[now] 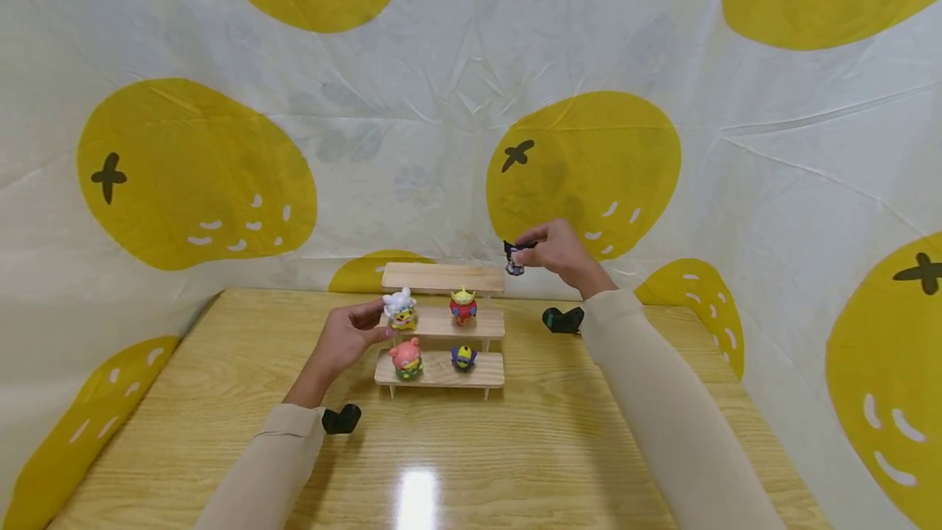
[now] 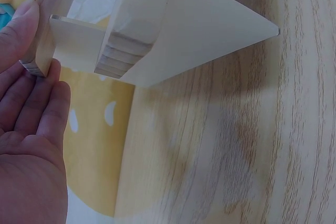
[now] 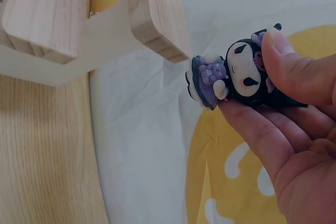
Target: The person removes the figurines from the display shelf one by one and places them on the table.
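Observation:
A three-step wooden display stand [image 1: 441,277] stands on the table, its top step bare. My left hand [image 1: 341,343] grips the left end of the middle step; in the left wrist view the thumb [image 2: 21,27] lies over the board and the fingers reach under it. Beside the top step's right end, my right hand [image 1: 558,253] holds up a black-hooded figurine [image 3: 247,72] with a white face and purple dress, pinched between thumb and fingers. A white-topped yellow figurine [image 1: 401,310] and a red one with a yellow-green head [image 1: 464,307] occupy the middle step.
On the bottom step sit a pink figurine [image 1: 406,359] and a small yellow-and-purple one [image 1: 464,359]. A white curtain [image 1: 412,178] with yellow fruit prints hangs behind the wood-grain table [image 1: 243,366]. Black devices [image 1: 562,320] show beside both wrists.

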The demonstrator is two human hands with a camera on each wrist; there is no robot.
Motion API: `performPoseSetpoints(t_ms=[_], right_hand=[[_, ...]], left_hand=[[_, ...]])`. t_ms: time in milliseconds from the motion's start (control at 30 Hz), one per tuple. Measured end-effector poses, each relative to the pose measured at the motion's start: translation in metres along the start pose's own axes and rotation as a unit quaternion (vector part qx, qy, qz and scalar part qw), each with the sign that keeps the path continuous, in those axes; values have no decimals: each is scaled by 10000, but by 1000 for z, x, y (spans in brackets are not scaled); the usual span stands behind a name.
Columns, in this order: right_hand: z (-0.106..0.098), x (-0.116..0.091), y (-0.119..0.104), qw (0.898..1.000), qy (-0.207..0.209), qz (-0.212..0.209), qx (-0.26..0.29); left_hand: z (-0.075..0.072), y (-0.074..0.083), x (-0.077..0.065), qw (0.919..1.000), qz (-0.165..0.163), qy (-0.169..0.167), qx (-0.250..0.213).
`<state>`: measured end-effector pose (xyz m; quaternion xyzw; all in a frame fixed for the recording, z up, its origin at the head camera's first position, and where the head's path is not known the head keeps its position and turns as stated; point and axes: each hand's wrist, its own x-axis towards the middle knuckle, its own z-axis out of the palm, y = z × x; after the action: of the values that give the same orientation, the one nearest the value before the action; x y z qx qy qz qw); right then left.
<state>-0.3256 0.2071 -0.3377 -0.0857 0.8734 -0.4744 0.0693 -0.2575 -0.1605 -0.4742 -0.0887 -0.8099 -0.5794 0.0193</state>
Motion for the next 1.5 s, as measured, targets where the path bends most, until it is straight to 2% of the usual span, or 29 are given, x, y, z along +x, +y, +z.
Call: performPoseSetpoints(t_ms=[533,733,1500], right_hand=[[-10,-1,14,9999,65,138,-7],[-14,-2,19,9999,60,86,-47],[-18,-5,47,9977,214,124,-625]], left_hand=[[0,-2,1,10000,-36,1,-10],[0,-1,0,9999,-34,-99,-135],[0,-3,1,9997,-51,-150,-200]])
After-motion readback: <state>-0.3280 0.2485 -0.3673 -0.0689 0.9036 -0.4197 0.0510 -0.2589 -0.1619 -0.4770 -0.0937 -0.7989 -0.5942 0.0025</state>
